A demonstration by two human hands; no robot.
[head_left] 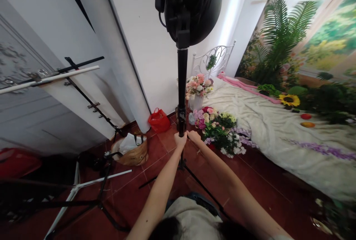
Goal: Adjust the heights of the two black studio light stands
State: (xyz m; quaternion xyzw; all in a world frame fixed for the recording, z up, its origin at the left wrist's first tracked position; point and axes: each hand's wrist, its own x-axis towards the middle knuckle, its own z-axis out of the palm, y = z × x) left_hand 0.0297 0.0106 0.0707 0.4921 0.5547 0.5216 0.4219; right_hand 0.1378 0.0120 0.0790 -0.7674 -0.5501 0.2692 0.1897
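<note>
A black light stand [182,80] rises upright in front of me, with a large black studio light [191,10] on its top. My left hand [180,140] is wrapped round the pole below a collar joint. Close beside it, my right hand [194,137] is closed with its fingertips against the right side of the stand. The exact part those fingers grip is hidden behind the hand. Below, the stand's thin legs [204,188] spread over the red tiled floor.
Artificial flowers [219,128] lie right of the stand, beside a bed with a cream blanket [239,106]. To the left are a red plastic bag [159,120], a woven basket [135,153] and a white stand [75,190]. A clamped backdrop bar [69,73] juts in from the left.
</note>
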